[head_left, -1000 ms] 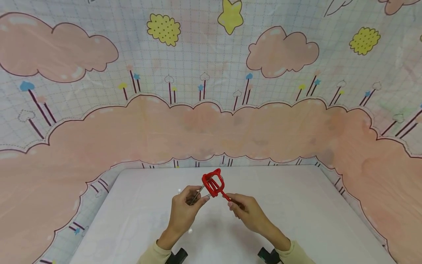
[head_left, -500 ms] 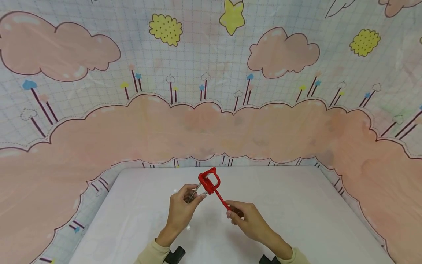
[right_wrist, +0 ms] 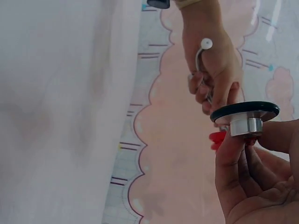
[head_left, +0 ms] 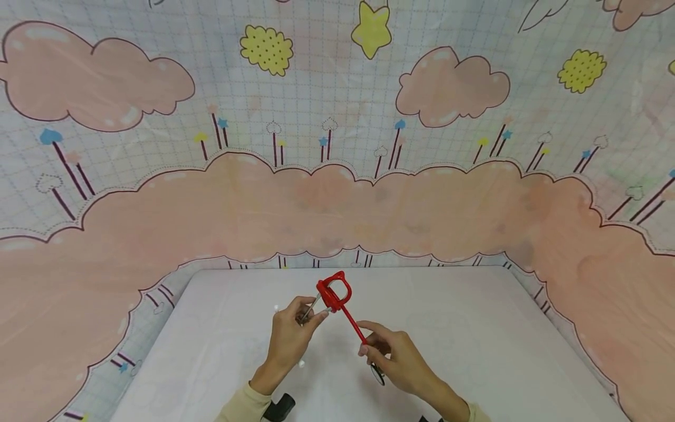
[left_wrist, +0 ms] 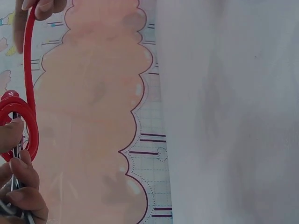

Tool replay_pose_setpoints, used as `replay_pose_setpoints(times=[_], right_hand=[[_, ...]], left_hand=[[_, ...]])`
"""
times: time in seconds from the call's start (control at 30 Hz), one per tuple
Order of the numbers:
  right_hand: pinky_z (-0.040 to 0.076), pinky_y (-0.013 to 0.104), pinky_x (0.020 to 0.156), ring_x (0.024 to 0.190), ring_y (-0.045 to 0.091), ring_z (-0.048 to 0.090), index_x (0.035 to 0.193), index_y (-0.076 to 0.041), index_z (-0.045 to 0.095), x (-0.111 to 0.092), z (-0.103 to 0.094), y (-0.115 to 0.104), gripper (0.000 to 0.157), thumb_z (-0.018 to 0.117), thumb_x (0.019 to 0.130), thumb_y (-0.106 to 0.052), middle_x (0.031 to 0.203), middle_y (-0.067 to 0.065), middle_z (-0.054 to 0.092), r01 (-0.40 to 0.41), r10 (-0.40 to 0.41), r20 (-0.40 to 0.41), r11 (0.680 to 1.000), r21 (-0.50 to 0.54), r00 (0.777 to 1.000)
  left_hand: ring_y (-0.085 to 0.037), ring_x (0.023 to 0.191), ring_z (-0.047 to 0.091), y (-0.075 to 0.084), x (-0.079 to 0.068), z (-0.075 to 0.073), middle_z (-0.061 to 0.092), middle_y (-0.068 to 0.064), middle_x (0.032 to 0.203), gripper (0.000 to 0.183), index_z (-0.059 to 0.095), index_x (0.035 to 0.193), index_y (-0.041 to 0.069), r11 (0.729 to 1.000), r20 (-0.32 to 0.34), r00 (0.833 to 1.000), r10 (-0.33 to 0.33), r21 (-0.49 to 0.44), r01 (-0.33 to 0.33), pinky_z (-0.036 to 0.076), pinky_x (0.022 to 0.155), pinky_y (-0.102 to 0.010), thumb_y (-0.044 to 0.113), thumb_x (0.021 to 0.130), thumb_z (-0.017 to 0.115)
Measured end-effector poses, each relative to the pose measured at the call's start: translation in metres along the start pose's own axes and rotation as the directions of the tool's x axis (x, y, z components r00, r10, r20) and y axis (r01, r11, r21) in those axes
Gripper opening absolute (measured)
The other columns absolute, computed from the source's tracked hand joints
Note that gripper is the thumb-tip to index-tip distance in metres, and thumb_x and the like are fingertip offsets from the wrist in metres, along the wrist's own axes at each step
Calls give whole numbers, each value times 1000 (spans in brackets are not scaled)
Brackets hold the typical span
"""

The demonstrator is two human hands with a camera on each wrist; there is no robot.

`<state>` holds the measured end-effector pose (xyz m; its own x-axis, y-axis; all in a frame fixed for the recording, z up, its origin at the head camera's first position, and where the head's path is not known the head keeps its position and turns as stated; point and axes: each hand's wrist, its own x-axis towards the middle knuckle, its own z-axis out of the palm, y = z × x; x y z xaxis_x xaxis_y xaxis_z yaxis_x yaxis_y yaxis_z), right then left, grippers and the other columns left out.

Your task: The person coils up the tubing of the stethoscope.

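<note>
A red stethoscope with its tubing wound into loops is held up over the table between both hands. My left hand grips its metal ear tubes just below the loops. A white ear tip sticks out past that hand in the right wrist view. From the loops a straight run of red tubing leads to my right hand. There the fingers pinch the tubing's end beside the chest piece, a silver stem under a dark-rimmed disc. The left palm hides part of the ear tubes.
Below the hands lies a white tabletop. A patterned cloth with peach clouds and small stars rises behind and beside it. A black device sits at the left wrist.
The right hand has moved down and away from the loops, so a longer stretch of tubing shows. The chest piece has come into view below it. The loops have shifted slightly left.
</note>
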<state>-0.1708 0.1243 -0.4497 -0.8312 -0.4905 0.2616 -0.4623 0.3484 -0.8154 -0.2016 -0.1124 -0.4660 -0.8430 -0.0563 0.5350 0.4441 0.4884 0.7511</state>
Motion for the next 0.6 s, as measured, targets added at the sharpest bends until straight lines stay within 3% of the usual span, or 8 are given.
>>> replay_pose_setpoints(times=[0.23, 0.43, 0.6], right_hand=[[56, 21, 69, 69, 4, 64, 121, -9, 66, -2, 0, -5, 27, 60, 98, -23, 92, 9, 73, -6, 3, 48, 998, 56, 999], [56, 23, 66, 67, 10, 65, 114, -7, 69, -2, 0, -4, 24, 57, 100, -22, 89, 9, 72, 22, -31, 85, 995, 102, 996], [55, 23, 62, 68, 6, 61, 112, -9, 69, 0, 0, -2, 20, 53, 100, -8, 88, 10, 72, 44, -62, 126, 989, 139, 990]], left_hand=[[-5, 60, 49, -3, -2, 2, 56, 7, 67, 33, 66, 108, 8, 999, 49, 999, -20, 40, 18, 45, 53, -19, 14, 79, 82], [-5, 60, 49, -5, -3, 3, 56, 8, 68, 33, 67, 109, 7, 997, 80, 997, -23, 75, 17, 45, 53, -19, 16, 80, 81], [-3, 60, 49, -6, -2, 3, 56, 8, 68, 31, 67, 105, 8, 997, 85, 996, 10, 71, -16, 44, 53, -19, 15, 78, 82]])
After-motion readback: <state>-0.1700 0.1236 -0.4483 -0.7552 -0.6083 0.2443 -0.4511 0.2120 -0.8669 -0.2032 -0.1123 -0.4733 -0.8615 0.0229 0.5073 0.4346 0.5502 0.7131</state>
